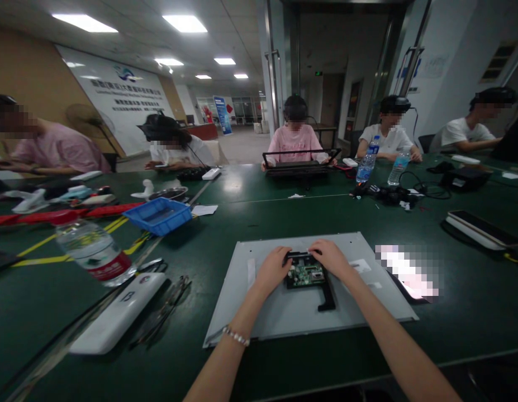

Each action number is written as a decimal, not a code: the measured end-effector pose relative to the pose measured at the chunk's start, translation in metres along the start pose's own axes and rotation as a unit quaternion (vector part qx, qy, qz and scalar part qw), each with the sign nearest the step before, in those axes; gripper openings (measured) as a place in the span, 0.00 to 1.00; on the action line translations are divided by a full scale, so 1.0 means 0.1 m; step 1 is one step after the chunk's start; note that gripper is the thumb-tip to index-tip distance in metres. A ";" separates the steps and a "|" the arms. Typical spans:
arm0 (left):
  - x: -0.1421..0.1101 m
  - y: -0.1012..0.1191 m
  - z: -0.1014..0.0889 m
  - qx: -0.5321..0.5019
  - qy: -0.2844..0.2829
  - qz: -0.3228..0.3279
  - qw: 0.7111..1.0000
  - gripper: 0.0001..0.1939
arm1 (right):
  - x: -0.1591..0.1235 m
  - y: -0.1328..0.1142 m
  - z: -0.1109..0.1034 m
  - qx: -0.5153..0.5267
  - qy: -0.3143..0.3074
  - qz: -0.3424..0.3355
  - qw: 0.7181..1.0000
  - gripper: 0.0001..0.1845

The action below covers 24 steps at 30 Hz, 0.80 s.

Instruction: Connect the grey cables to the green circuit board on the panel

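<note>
A green circuit board (301, 272) sits in a black plastic housing (328, 296), whose hooked arm reaches toward me at the lower right. The housing rests on a light grey panel (284, 321). At its far left corner, my left hand (274, 267) has its fingers closed on the edge. My right hand (332, 258) pinches the far right corner. Between the two hands runs a dark strip (299, 254) along the far edge; whether it is a separate piece I cannot tell. Fingertips are partly hidden behind the housing.
Left of the panel are a white power bank (118, 315), glasses (164, 310), a water bottle (95, 254) and a blue tray (160, 216). A phone (407, 273) lies by the panel's right edge. Across the green table sit several people, one behind a black frame (300, 163).
</note>
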<state>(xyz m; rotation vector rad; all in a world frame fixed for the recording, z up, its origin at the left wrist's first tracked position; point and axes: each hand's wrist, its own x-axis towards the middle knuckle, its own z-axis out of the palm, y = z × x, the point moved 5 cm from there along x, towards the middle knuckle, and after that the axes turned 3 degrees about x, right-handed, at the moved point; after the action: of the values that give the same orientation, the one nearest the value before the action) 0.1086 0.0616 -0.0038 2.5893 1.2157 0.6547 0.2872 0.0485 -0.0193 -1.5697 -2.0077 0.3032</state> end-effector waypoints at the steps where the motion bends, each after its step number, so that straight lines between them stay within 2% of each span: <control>1: 0.00 0.01 -0.01 0.003 0.000 0.000 1.000 0.14 | -0.01 -0.02 -0.01 -0.006 0.003 -0.002 1.000 0.12; 11: -0.01 0.05 -0.02 0.025 -0.006 0.002 1.000 0.14 | -0.02 -0.11 -0.06 -0.033 -0.010 -0.006 0.999 0.12; 17: -0.01 0.05 -0.03 0.030 -0.008 0.006 1.000 0.15 | -0.14 -0.04 -0.42 -0.085 0.066 0.018 0.994 0.14; 20: -0.01 0.04 -0.02 0.037 -0.016 -0.001 0.999 0.15 | -0.23 0.10 -0.50 -0.117 0.045 0.041 0.991 0.13; 24: -0.01 0.04 -0.01 0.048 -0.017 0.001 0.999 0.15 | -0.28 0.25 -0.45 -0.110 0.000 0.069 0.991 0.12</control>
<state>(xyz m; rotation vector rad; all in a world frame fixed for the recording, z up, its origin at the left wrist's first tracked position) 0.1099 0.0586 -0.0016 2.6670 1.2643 0.5647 0.3366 0.0219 -0.0037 -1.8496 -1.9908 0.1361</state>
